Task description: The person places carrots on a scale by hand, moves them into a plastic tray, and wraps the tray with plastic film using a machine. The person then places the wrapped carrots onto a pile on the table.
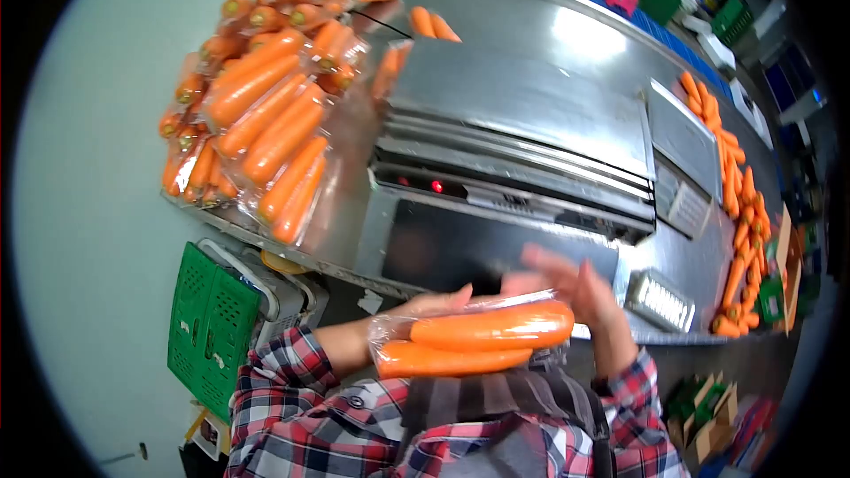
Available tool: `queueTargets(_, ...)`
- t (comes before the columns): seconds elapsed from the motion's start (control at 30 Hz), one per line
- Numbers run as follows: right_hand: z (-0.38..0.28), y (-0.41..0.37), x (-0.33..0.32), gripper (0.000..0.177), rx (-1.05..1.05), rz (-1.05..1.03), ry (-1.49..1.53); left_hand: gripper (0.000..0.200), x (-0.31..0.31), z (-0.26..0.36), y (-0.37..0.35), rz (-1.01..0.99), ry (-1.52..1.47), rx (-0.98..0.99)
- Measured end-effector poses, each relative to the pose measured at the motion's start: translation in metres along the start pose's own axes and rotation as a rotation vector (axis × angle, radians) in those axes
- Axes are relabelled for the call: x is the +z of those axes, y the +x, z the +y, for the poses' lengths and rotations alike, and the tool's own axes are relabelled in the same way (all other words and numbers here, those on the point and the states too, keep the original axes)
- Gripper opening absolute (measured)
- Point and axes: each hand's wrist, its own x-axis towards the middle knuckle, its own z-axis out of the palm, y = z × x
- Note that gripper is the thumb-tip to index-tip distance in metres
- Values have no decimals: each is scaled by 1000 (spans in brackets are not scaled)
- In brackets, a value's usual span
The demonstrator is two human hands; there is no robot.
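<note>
A clear plastic pack of two large carrots (491, 326) lies level in front of my chest. My left hand (427, 304) grips its left part from behind, the thumb along the upper edge and the other fingers hidden by the pack. At the pack's right end my right hand (580, 294) is raised, blurred by motion, with its fingers apart and nothing visible in them. Just beyond both hands is a metal wrapping machine (522, 150) with a dark flat plate (443, 243) at its front and a small red light.
Wrapped carrot packs (266, 124) are heaped on the left of the metal table (341, 186). Loose carrots (739, 212) line its right side, near a small metal box (660, 301). A green crate (208, 327) stands below left, and cardboard boxes (708, 407) sit at lower right.
</note>
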Motion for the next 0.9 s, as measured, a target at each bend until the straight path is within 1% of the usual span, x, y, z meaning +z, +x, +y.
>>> queueTargets(0.03, 0, 1, -8, 54, -62, -23, -603, 66, -26, -1, -2, 102, -29, -22)
queueTargets(0.07, -1, -4, 14, 45, 109, 178, -537, 68, -41, -1, -8, 90, -28, -18)
queueTargets(0.1, 3, -5, 18, 37, 162, 270, -594, 70, -47, 5, -16, 77, -26, -15)
queueTargets(0.13, 6, -7, 19, 35, 132, 305, -589, 74, -39, 15, -30, 115, 1, 89)
queueTargets(0.17, 4, -7, 25, 31, 131, 363, -559, 72, -19, 25, -57, 99, 136, 258)
queueTargets(0.23, 6, 1, 33, 29, 119, 477, -526, 64, -34, 32, -70, 361, 484, 445)
queueTargets(0.3, 13, 14, 28, 29, 121, 515, -455, 53, -27, 19, -68, 660, 845, 382)
queueTargets(0.33, 13, 20, 29, 29, 120, 549, -492, 48, -26, 18, -68, 683, 639, 495)
queueTargets(0.37, 17, 26, 26, 31, 95, 570, -430, 48, -23, 24, -72, 718, 631, 551)
queueTargets(0.43, 10, 38, 36, 31, -58, 604, -446, 48, -16, 38, -83, 785, 615, 648)
queueTargets(0.47, 15, 42, 27, 32, -144, 612, -266, 51, -3, 48, -93, 791, 713, 761)
queueTargets(0.5, 19, 46, 17, 33, -223, 614, -85, 52, -2, 62, -107, 842, 736, 858)
queueTargets(0.53, -6, 48, 41, 32, -146, 493, -115, 51, 14, 77, -116, 904, 577, 1018)
queueTargets(0.57, 0, 48, 27, 30, -159, 548, -196, 50, 3, 102, -135, 952, 514, 1131)
queueTargets(0.6, 0, 45, 21, 30, -127, 546, -219, 51, 45, 116, -145, 815, 415, 1303)
queueTargets(0.63, 1, 44, 16, 29, -97, 544, -241, 49, 32, 143, -165, 721, 341, 1452)
queueTargets(0.67, 4, 43, 10, 28, -86, 605, -262, 48, 42, 169, -178, 518, 263, 1543)
queueTargets(0.7, 7, 40, 3, 28, -116, 614, -274, 47, 62, 188, -185, 447, 245, 1678)
queueTargets(0.73, 9, 37, -1, 29, -111, 636, -283, 45, 72, 206, -197, 449, 256, 1773)
queueTargets(0.77, 9, 33, -5, 29, -108, 667, -287, 43, 76, 238, -213, 508, 182, 1893)
queueTargets(0.8, 7, 29, -10, 29, -87, 668, -275, 40, 65, 269, -229, 567, 112, 1998)
queueTargets(0.83, 7, 23, -14, 30, -70, 686, -250, 38, 36, 293, -252, 704, 384, 2040)
queueTargets(0.87, 9, 17, -19, 33, -71, 719, -241, 38, 14, 312, -265, 860, 504, 2044)
queueTargets(0.9, 11, 8, -26, 37, -81, 733, -224, 38, -1, 324, -269, 999, 575, 2004)
